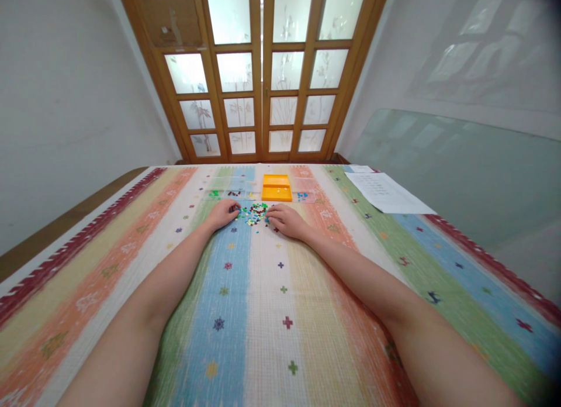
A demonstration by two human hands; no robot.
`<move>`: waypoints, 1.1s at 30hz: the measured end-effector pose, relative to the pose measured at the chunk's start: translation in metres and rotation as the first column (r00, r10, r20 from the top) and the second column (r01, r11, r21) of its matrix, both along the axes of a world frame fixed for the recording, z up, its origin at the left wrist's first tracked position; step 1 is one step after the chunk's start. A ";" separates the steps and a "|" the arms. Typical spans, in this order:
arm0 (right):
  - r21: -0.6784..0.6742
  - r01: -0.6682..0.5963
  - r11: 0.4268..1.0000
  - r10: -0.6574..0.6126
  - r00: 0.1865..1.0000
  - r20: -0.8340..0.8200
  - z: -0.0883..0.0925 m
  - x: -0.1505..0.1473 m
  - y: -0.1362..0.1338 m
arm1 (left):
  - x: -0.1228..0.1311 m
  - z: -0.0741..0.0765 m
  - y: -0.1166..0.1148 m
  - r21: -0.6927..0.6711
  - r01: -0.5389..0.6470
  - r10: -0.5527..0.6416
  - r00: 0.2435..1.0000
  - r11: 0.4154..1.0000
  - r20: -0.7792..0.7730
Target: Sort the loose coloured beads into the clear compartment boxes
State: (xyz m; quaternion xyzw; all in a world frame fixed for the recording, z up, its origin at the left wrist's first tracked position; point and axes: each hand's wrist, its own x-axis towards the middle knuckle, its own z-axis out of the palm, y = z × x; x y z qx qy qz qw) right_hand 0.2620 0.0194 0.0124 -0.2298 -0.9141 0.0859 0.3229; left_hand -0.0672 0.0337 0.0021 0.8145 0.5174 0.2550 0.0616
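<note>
A loose pile of small coloured pieces, green, blue, dark red and yellowish, lies on the striped tablecloth. My left hand rests at the pile's left edge, fingers curled together; anything between them is too small to make out. At the right edge, my right hand touches the pieces with bent fingers, and their tips are too small to read clearly. Just beyond the pile stands an open orange box. Clear trays flank it, with green pieces and dark red pieces on the left, blue pieces on the right.
White paper sheets lie on the far right of the striped tablecloth. Past the table's far edge are wooden doors with glass panes. A glass panel leans by the right wall.
</note>
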 end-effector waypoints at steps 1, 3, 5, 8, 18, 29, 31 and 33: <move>-0.008 0.045 0.999 -0.045 0.999 -0.027 -0.001 0.002 0.003 | 0.000 0.001 -0.001 0.002 0.004 -0.004 1.000 1.000 -0.010; -0.028 0.143 0.989 -0.145 0.987 -0.070 -0.002 0.007 0.010 | 0.001 0.002 -0.002 0.003 0.007 -0.007 1.000 1.000 -0.027; -0.044 0.246 0.968 -0.249 0.963 -0.104 -0.003 0.014 0.018 | 0.001 0.004 -0.003 -0.001 0.004 -0.004 0.999 1.000 -0.037; -0.066 0.401 0.914 -0.406 0.901 -0.153 -0.003 0.028 0.031 | 0.002 0.005 -0.005 -0.003 0.007 -0.007 0.999 1.000 -0.040; -0.118 0.707 0.697 -0.717 0.683 -0.143 -0.015 0.060 0.059 | 0.006 0.007 -0.006 -0.012 0.019 -0.019 1.000 1.000 -0.023; -0.028 0.276 0.961 -0.276 0.961 0.011 -0.004 0.032 0.033 | 0.007 0.009 -0.008 -0.016 0.037 -0.037 0.999 0.999 -0.028; -0.028 0.209 0.978 -0.208 0.978 0.035 -0.001 0.029 0.028 | 0.007 0.009 -0.007 -0.019 0.029 -0.029 0.999 0.999 -0.027; -0.032 0.174 0.984 -0.173 0.984 0.048 -0.001 0.028 0.026 | 0.007 0.009 -0.007 -0.019 0.025 -0.025 0.999 1.000 -0.026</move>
